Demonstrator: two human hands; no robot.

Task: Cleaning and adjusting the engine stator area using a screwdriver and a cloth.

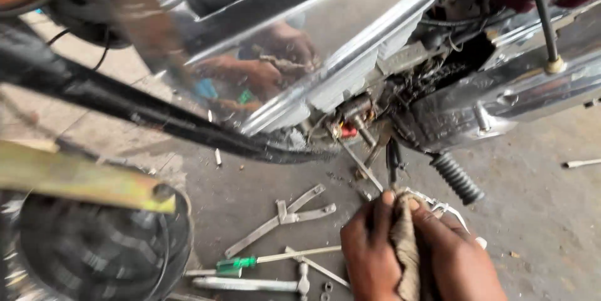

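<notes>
Both hands low in frame, pressed together around a rag. Left hand (370, 251) and right hand (460, 257) each have the grip clenched on the grey-brown rag (405, 248), which bunches upward between the fingers. The top of the rag meets the lower end of a thin dark metal part (392, 162) hanging from under the motorcycle; whether the fingers also pinch that part through the cloth, cannot tell.

Step in hand, as a judgement: wiping or gripping that dark part with the cloth, mid-action. Next move likely calls for a firm two-handed squeeze and a pull or rub along the part, keeping the cloth from slipping off its tip.

The rag looks dirty, limp, folded thick, frayed at the top. It sits just below the motorcycle's underside, above the concrete floor (538, 213).

Around: chrome side cover (325, 32) overhead, mirror-bright, reflecting arms. A ribbed black footpeg (457, 179) just right of the hands. A small red piece (348, 131) near the greasy chain area. On the floor left of the hands: a flat multi-arm wrench (285, 216), a screwdriver with green handle (241, 264), a metal bar tool (247, 285), loose nuts. A tyre (94, 244) at lower left, blurred.
</notes>
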